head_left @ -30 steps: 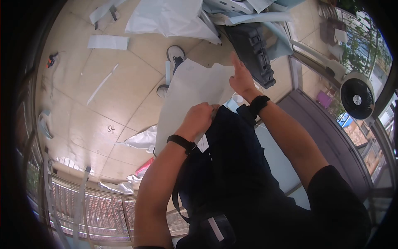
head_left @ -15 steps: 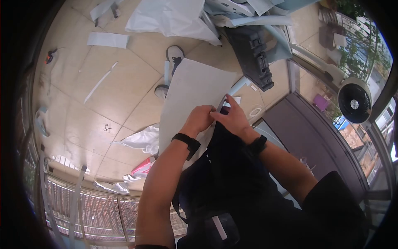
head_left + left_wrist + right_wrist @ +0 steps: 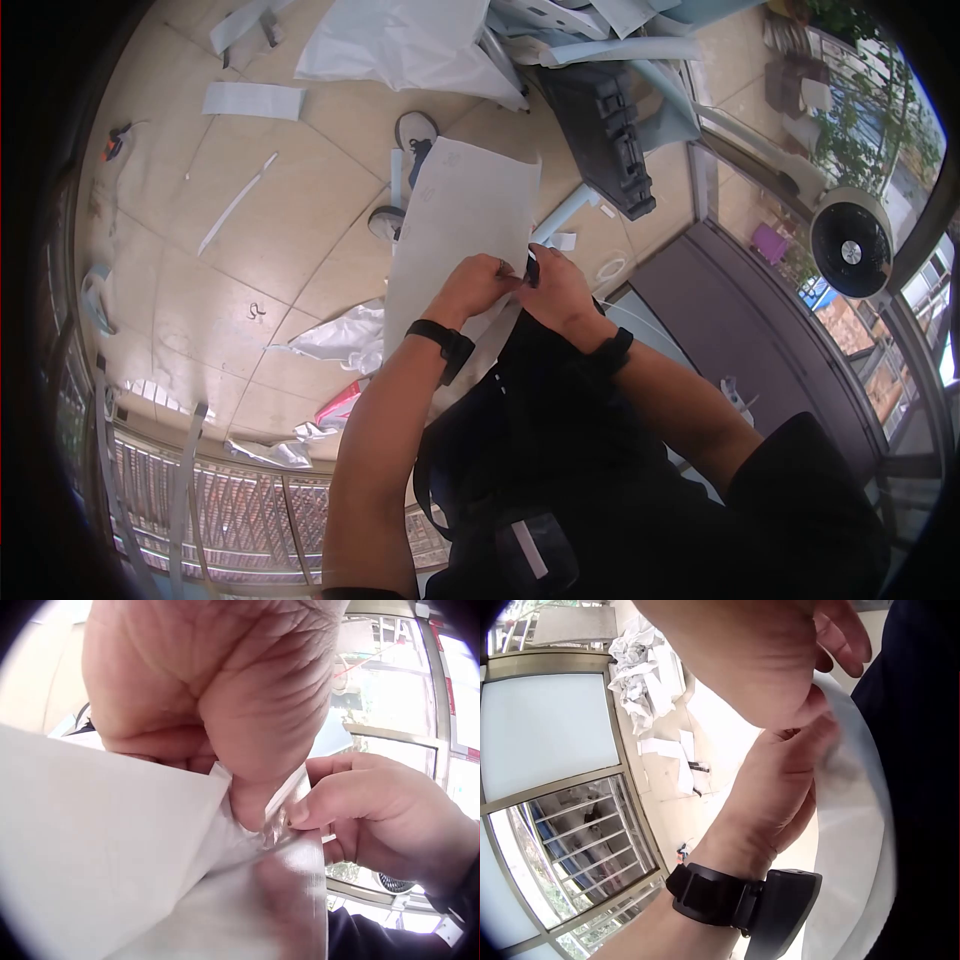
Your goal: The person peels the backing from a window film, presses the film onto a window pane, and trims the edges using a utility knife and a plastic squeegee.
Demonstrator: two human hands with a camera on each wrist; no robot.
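Observation:
A large white sheet (image 3: 455, 200) hangs in front of the person's body in the head view. My left hand (image 3: 475, 287) grips its near edge with curled fingers. Close beside it, my right hand (image 3: 560, 297) pinches the same edge. The left wrist view shows a white layer (image 3: 97, 840) and a shiny, translucent layer (image 3: 296, 892) parted at the edge, with the left thumb (image 3: 251, 799) between them. There the right hand (image 3: 382, 810) has its thumb and fingers on the shiny layer. In the right wrist view the two hands overlap at the sheet's edge (image 3: 855, 832).
A black case (image 3: 605, 140) stands beyond the sheet, near a large white bag (image 3: 395, 45). White strips (image 3: 255, 100) and crumpled silvery film (image 3: 340, 335) lie on the tiled floor. A fan (image 3: 850, 242) is at the right. The person's shoes (image 3: 415, 130) show beside the sheet.
My right hand has come back from the sheet's far right edge to beside the left hand and now pinches the edge. The sheet's right side has swung inward. The left hand has stayed nearly in place.

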